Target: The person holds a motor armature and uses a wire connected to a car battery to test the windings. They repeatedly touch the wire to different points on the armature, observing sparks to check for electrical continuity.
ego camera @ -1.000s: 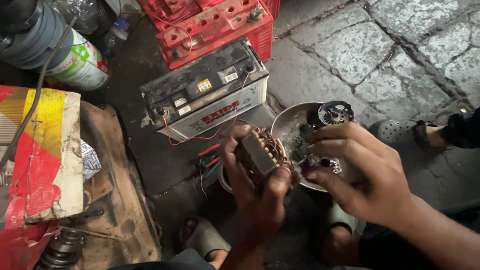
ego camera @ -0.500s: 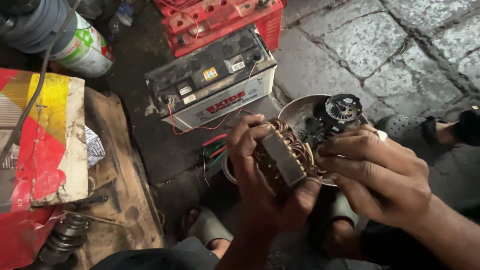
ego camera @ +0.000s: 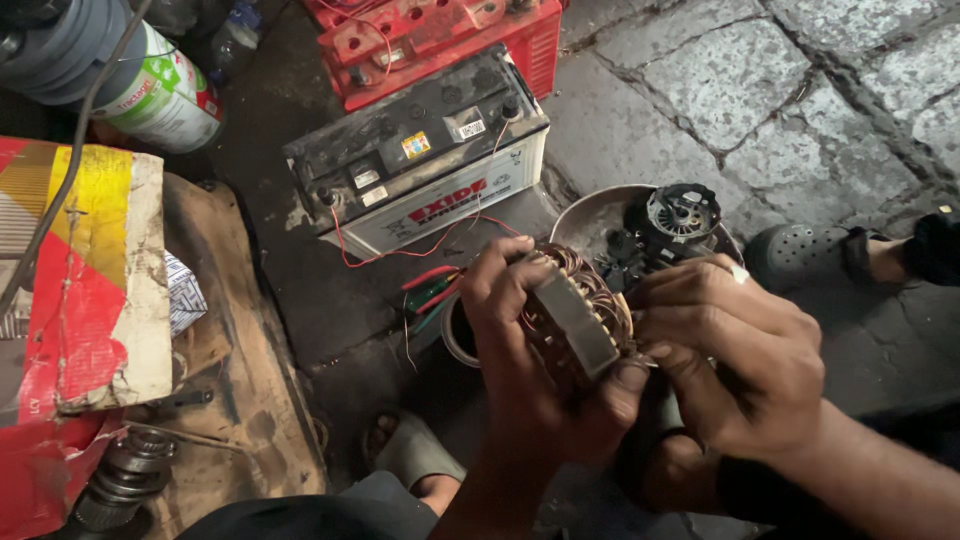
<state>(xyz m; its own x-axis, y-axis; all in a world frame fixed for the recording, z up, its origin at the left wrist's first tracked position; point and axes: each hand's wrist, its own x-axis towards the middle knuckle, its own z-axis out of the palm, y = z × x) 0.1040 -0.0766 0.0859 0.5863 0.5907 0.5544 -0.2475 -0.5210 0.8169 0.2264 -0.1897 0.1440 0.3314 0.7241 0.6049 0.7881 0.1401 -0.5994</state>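
At the far left lies a red and yellow cardboard box [ego camera: 75, 280], with a dirty brown board [ego camera: 235, 380] beside it and a dark metal shaft part [ego camera: 125, 480] at its lower corner. Above, a grey cylinder with a green and white can [ego camera: 150, 90] lies on the ground. Further right stands a black-topped white car battery [ego camera: 420, 150], thin red wires trailing from it, and a red battery [ego camera: 440, 35] sits behind it. Below the battery, a sandalled foot [ego camera: 415, 455] rests on the dark ground.

The left hand [ego camera: 535, 370] grips a stator ring with copper windings [ego camera: 580, 315] from below and behind, fingers curled tight around its metal band, thumb pressed on the lower edge. The right hand [ego camera: 740, 360] closes on the same stator from the right, fingers bent against the windings. The stator is held in the air between both hands, just in front of a metal bowl [ego camera: 590, 220] that holds a dark motor part [ego camera: 680, 215]. At the right, another sandalled foot [ego camera: 810, 255] rests on stone paving [ego camera: 760, 90].
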